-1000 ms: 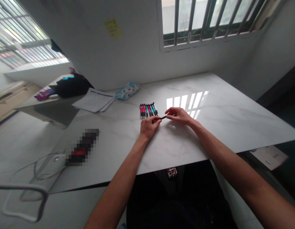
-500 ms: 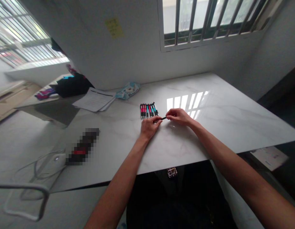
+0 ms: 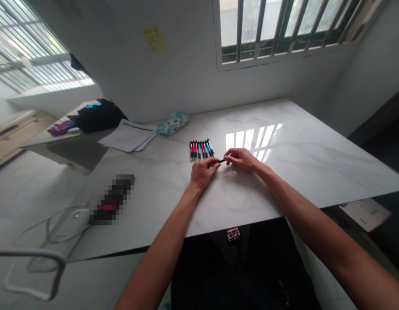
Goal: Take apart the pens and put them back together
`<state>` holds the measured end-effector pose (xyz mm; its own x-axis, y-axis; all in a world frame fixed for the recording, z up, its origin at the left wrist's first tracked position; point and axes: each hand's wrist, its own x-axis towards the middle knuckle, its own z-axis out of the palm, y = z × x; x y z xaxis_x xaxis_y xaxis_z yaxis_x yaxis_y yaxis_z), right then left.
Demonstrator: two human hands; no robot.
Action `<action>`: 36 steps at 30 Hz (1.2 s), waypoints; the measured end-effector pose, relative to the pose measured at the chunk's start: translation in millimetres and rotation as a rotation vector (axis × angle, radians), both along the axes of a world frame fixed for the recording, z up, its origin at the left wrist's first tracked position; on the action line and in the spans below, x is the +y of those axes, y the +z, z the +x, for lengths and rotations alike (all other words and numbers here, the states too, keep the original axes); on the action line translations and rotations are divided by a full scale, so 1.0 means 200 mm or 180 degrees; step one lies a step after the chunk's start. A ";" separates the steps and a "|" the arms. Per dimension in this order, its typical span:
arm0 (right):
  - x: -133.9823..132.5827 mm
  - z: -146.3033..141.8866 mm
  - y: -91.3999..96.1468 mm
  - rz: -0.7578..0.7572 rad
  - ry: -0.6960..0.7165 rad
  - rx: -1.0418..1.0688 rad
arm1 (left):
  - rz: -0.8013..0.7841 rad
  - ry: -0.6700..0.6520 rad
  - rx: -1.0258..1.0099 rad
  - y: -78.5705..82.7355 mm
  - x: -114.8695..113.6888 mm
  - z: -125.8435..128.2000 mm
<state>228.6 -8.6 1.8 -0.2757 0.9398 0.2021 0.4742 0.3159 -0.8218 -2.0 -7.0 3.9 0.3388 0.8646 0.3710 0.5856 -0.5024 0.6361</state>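
Note:
Between my two hands is a pen (image 3: 222, 161), of which only a short black stretch shows. My left hand (image 3: 203, 172) pinches its left end, and the fingers of my right hand (image 3: 241, 159) close on its right end. Just beyond my left hand lies a row of several pens (image 3: 200, 150) side by side, with red, teal and silver barrels and black grips. The rest of the held pen is hidden by my fingers.
On the marbled white table (image 3: 322, 163) sit a wipes packet (image 3: 174, 123), printed papers (image 3: 128, 135) and a blurred-out dark object (image 3: 112, 200). At left a white power strip (image 3: 77, 217) trails cables. Dark cloth (image 3: 101, 115) lies at the back left.
Both hands stay almost where they were, with the pen still held between them. My right fingers have shifted very slightly on it. The row of pens has not moved.

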 end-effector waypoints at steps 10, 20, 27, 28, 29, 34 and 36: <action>0.00 0.00 0.01 0.0114 0.0066 -0.0087 | 0.0030 -0.0111 -0.0081 -0.03 0.01 -0.01; -0.01 -0.01 -0.03 0.0090 -0.0043 -0.0193 | -0.0005 -0.0259 -0.0215 -0.04 -0.01 -0.02; -0.02 -0.03 -0.05 -0.0020 0.0059 -0.0063 | -0.0113 -0.0294 -0.0264 -0.06 -0.03 -0.03; -0.03 -0.03 -0.05 -0.0011 0.0002 -0.0159 | -0.0132 -0.0307 -0.0277 -0.06 -0.03 -0.03; -0.03 -0.03 -0.05 -0.0004 -0.0040 -0.0212 | -0.0146 -0.0300 -0.0288 -0.05 -0.03 -0.03; -0.05 -0.04 -0.03 -0.0012 0.0120 0.0169 | -0.0176 -0.0252 -0.0273 -0.04 -0.04 -0.03; -0.04 -0.04 -0.03 -0.0067 0.0088 0.0119 | -0.0141 -0.0298 -0.0203 -0.04 -0.05 -0.03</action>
